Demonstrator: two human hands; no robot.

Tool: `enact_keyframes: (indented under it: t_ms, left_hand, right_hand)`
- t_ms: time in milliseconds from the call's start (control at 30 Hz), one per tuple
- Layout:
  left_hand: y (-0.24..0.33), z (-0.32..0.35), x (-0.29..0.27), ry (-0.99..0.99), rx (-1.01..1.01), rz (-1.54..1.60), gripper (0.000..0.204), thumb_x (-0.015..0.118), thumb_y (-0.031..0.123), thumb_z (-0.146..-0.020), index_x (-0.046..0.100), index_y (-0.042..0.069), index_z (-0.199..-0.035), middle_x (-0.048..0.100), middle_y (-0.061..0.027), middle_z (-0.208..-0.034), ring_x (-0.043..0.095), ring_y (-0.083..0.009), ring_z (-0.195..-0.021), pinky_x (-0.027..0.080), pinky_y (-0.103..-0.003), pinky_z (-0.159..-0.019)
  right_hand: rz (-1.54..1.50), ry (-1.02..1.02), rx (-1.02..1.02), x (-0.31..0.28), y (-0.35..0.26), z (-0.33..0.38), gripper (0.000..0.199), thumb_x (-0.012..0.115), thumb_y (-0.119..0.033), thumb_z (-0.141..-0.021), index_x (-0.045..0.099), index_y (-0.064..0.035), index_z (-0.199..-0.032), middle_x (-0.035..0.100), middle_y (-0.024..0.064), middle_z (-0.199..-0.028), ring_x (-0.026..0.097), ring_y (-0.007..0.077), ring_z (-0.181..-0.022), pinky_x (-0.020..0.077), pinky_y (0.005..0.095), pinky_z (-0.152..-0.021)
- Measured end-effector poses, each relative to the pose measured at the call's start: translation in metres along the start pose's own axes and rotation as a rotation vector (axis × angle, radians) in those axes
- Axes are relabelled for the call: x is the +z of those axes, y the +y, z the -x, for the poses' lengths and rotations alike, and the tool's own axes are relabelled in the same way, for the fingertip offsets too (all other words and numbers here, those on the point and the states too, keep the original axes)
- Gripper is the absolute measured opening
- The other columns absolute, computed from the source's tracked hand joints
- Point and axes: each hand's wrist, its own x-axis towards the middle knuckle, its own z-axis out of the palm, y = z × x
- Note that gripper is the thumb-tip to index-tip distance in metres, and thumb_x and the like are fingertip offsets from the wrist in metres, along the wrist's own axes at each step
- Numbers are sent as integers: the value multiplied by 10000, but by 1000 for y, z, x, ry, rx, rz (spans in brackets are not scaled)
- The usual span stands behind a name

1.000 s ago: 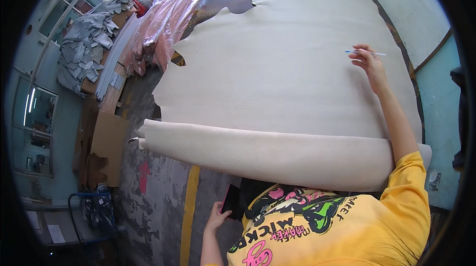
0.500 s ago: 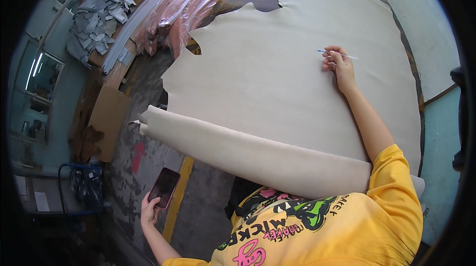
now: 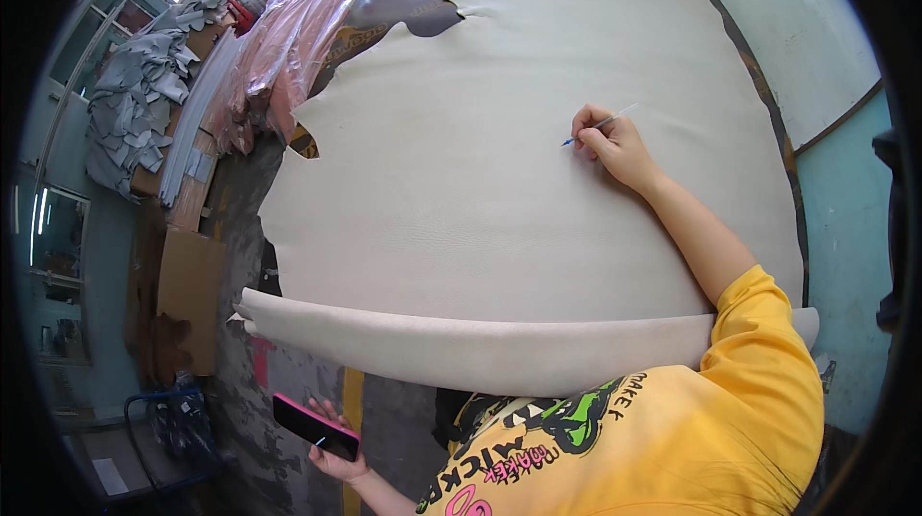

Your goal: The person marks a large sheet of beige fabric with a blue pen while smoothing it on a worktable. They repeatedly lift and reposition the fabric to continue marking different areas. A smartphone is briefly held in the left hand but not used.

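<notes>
A large pale cream leather hide [image 3: 451, 170] lies spread in front of me, its outline ragged at the left. Its near edge hangs in a thick rolled fold [image 3: 461, 351] against my body. Over the hide, my right hand [image 3: 619, 151] is closed round a thin clear pen [image 3: 569, 141], blue tip pointing left and down. Whether the tip touches the leather I cannot tell. Low on the left, away from the hide, my left hand [image 3: 343, 463] holds a smartphone [image 3: 307, 422] with a dark screen and pink edge. Part of that palm and some fingers are behind the phone.
Plastic-wrapped pink material [image 3: 293, 31] and a heap of grey leather scraps [image 3: 139, 98] stand at the far left. Cardboard [image 3: 192, 290] leans below them. A blue-framed trolley [image 3: 134, 405] is at the lower left. A pale panel [image 3: 788, 36] borders the right side.
My right hand has moved left and slightly nearer over the hide, its grip on the pen now tighter. The phone has turned and shifted down in my left hand. The view has shifted.
</notes>
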Motion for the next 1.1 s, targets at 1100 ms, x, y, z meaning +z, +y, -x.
enact_keyframes:
  t_ms: [1100]
  left_hand:
    - [-77,29,-71,50,-1047,-1490,551,671,173,-836,491,13,-1332,635,-112,-1105,635,-239,-994,523,-389,-918]
  right_hand:
    - [132,54,-165,-11,17,-51,138,507,-136,-874,558,-32,-800,462,32,-618,409,118,-591,369,306,-563]
